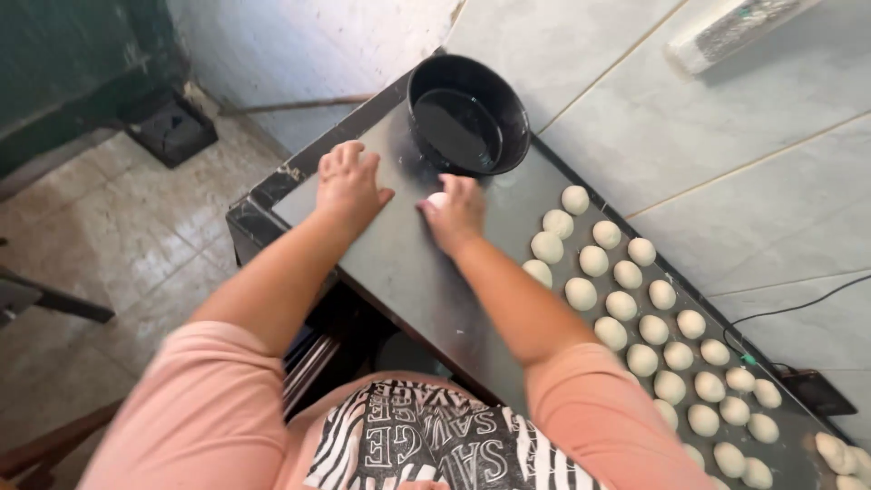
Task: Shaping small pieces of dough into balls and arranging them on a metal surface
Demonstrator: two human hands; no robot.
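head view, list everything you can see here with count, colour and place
work table: one, dark grey, runs from the middle to the lower right
bowl: one, black, on the far end of the table, dark liquid inside
dough balls: more than two dozen, pale cream, in rows on the right part of the table
single dough ball: one, pale, under the right hand, mostly hidden
cable: one, black, along the wall at right
wall tiles: pale grey, behind the table
floor tiles: beige, at left
left hand: one, flat on the bare table near the bowl
right hand: one, cupped over the single dough ball
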